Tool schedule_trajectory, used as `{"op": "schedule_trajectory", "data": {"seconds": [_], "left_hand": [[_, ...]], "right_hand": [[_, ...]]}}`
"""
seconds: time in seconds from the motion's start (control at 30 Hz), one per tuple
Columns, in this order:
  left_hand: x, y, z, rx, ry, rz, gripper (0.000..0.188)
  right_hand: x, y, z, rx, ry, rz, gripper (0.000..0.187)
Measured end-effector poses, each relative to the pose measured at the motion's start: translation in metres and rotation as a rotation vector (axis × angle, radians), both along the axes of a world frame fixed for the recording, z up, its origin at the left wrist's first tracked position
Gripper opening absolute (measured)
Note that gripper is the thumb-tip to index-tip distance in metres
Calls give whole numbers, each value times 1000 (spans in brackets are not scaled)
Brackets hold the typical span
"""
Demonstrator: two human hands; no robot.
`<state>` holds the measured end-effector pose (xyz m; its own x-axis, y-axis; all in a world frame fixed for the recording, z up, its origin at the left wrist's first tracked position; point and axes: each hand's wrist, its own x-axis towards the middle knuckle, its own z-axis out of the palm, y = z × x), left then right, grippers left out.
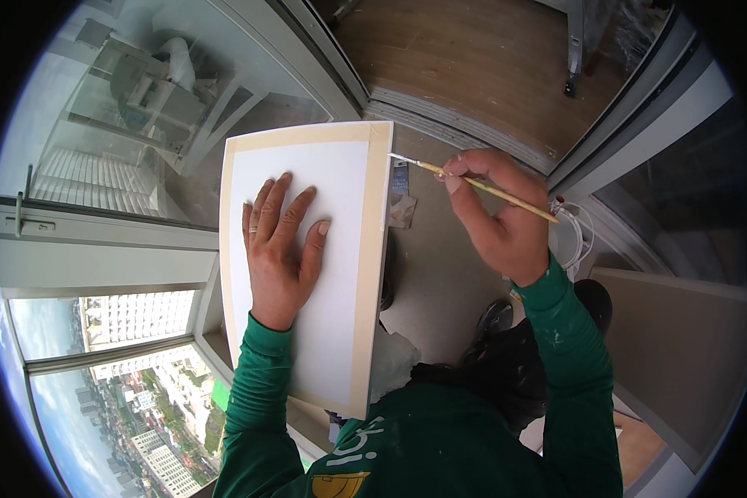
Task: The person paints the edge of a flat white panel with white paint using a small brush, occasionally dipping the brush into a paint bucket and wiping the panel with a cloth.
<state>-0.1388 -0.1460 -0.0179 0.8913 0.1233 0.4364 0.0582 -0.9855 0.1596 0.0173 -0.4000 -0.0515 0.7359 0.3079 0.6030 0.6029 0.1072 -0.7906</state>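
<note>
A white board (330, 282) with beige masking tape (360, 282) along its edges stands tilted in front of me. My left hand (280, 257) lies flat on its white face, fingers spread, with a ring on one finger. Between the thumb and fingers of my right hand (510, 220) is a thin paintbrush (519, 202) with a yellowish wooden handle. White paint coats its bristles, and the tip is at the board's right edge, just below the upper right corner. Whether the bristles touch that edge I cannot tell.
A white bucket (566, 241) stands on the floor to the right. Scraps of paper (402, 212) lie beyond the board. My dark shoe (495, 319) shows below. A sliding-door track (465, 129) separates the wooden floor (448, 50). Windows (66, 324) at left overlook a city.
</note>
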Motion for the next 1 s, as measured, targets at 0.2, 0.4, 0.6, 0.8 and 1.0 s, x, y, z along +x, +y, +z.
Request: {"op": "schedule_trajectory", "data": {"seconds": [0.2,0.4,0.6,0.8,1.0], "left_hand": [[-1,0,0,-3,4,5,40],[-1,0,0,-8,3,4,40],[0,0,0,3,0,1,40],[-1,1,-1,14,-1,3,40],[-1,1,-1,13,4,5,40]], "right_hand": [[1,5,3,10,-18,-31,15],[1,-2,1,-59,-67,28,15],[1,3,0,29,30,-12,16],[1,3,1,-2,-28,6,16],[-3,-1,7,-56,-62,39,13]]}}
